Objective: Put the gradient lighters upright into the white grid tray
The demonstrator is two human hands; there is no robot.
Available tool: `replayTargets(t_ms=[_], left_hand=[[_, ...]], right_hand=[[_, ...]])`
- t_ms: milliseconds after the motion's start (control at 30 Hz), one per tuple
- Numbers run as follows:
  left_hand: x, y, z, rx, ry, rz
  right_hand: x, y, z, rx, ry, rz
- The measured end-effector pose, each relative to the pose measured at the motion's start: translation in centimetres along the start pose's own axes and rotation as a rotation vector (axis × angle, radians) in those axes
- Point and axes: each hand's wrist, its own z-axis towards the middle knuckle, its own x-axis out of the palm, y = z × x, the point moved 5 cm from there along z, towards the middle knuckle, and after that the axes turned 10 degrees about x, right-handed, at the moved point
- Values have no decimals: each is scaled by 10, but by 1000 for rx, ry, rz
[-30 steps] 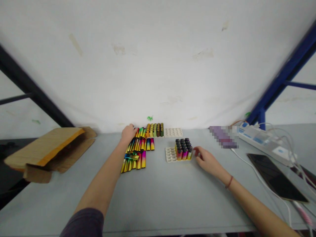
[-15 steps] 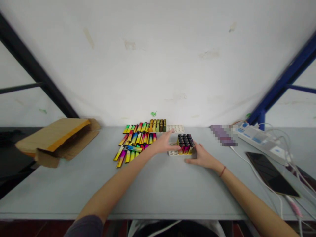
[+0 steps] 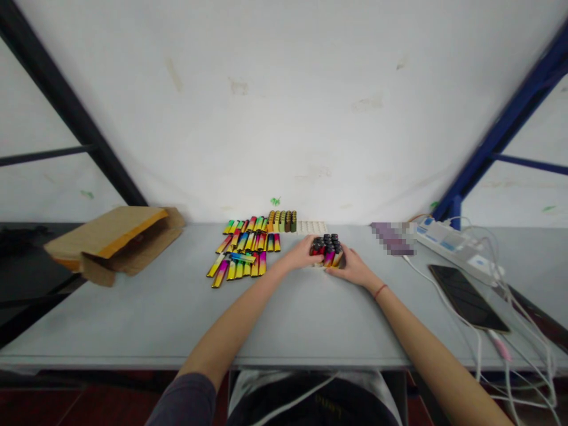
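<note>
A compact cluster of shiny colour-gradient tubes with black tops (image 3: 329, 251) stands in a pale holed tray, which is mostly hidden. My left hand (image 3: 305, 253) is curled against the cluster's left side, thumb along the front. From the right, my right hand (image 3: 354, 267) grips the opposite side, thumb near the front lower edge. On the left, red tubes by my left fingers lean a little. Loose shiny gradient tubes (image 3: 242, 245) lie in rough rows to the left of my hands.
Behind them stand gold-topped tubes (image 3: 283, 221) beside a white holed tray (image 3: 312, 227). An opened cardboard box (image 3: 110, 236) lies at the left. To the right are a black phone (image 3: 468, 296), a power strip (image 3: 457, 242), white cables and a blurred purple item (image 3: 393, 238).
My hands have closed in on the tube cluster from both sides, where before they were spread around it. The view has shifted slightly.
</note>
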Motion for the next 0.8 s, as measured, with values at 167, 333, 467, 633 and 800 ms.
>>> replayTargets(t_ms=[167,333,467,633,800], left_hand=[[12,4,-3,-42,-13,-46],[4,1,-5,-74,-124,-58],[-4,1,-6,-97,-152,16],[4,1,-10,-102,-118,0],[-24,-2,-8,-172,-394,-78]], right_hand=[[0,2,-2,-17,-8,-28],[0,3,-3,-12,-20,-49],[0,3,-3,0,-11,-56],[0,3,-3,-13,-19,-59],[0,3,-3,2,-4,-85]])
